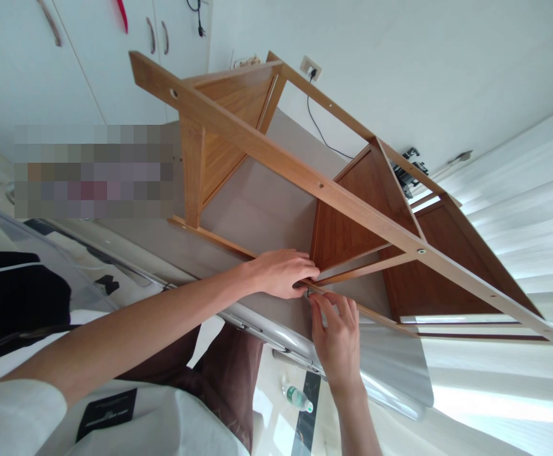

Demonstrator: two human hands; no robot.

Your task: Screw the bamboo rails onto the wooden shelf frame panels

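Observation:
A bamboo-brown wooden shelf frame [305, 174] lies tilted on a grey tabletop [252, 215], with its long rails running from upper left to lower right. My left hand [280, 272] reaches in from the left and curls over the thin lower rail [375, 313] where a shelf panel [347, 221] meets it. Just below it, my right hand [337, 335] comes up from the bottom. Its fingertips pinch a small dark part [308, 292] against that same rail. What the part is cannot be made out. The two hands nearly touch.
A plastic bottle with a green label [298, 398] lies on the pale floor below the table edge. A wall socket [310, 65] with a black cable is behind the frame. White cupboard doors [90, 57] stand at upper left and pale curtains [518, 209] at right.

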